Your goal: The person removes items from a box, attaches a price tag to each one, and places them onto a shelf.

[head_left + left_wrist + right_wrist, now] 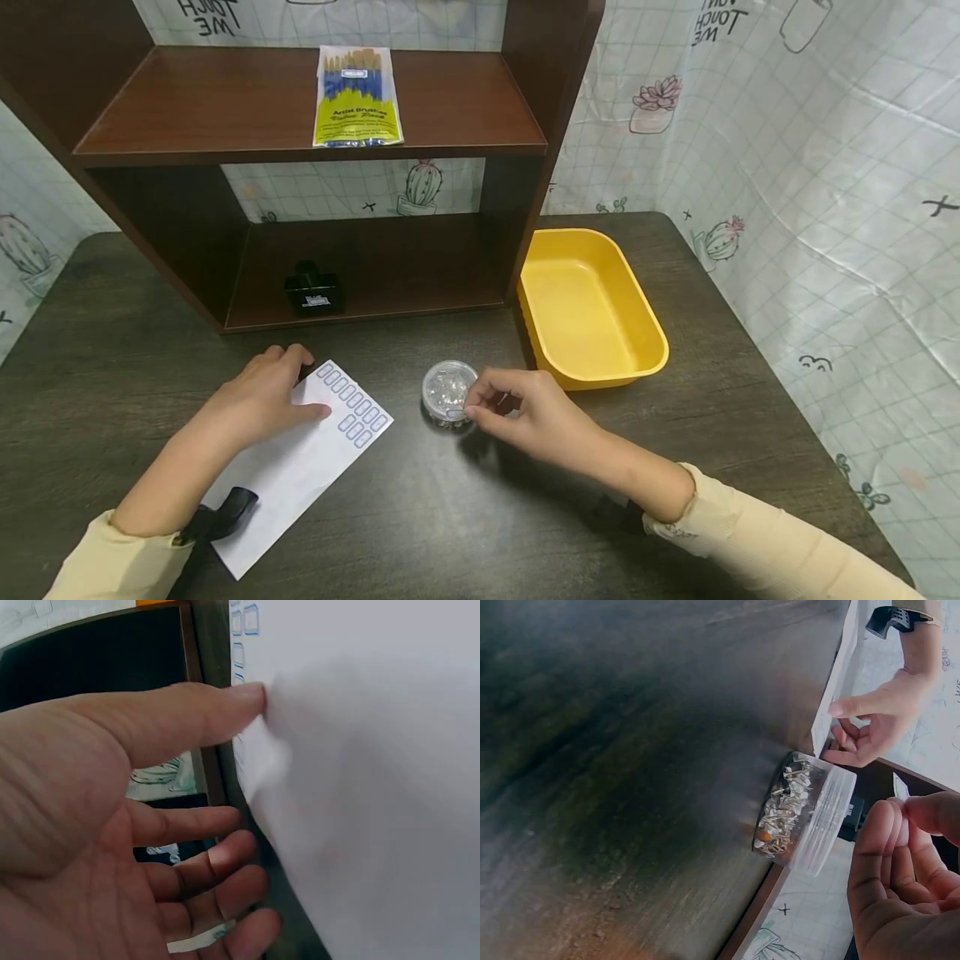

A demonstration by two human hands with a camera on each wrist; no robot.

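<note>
My right hand [536, 412] pinches a small white label [901, 787] between thumb and fingertips, at the right edge of a round clear jar [448, 387]. Through the jar's side, metal pins [784, 810] with pale heads show in the right wrist view, under a clear lid. My left hand [258, 400] lies over a white label sheet [292, 475] with rows of blue-outlined labels at its far end. In the left wrist view, the left thumb [202, 712] touches the sheet, while the other fingers are loosely bent beside its edge.
A dark wooden shelf [202, 154] stands behind the hands. Its upper level holds a packet of artist brushes [357, 100]; on its lower level is a black bottle [313, 292]. To the right stands a yellow basin [592, 379].
</note>
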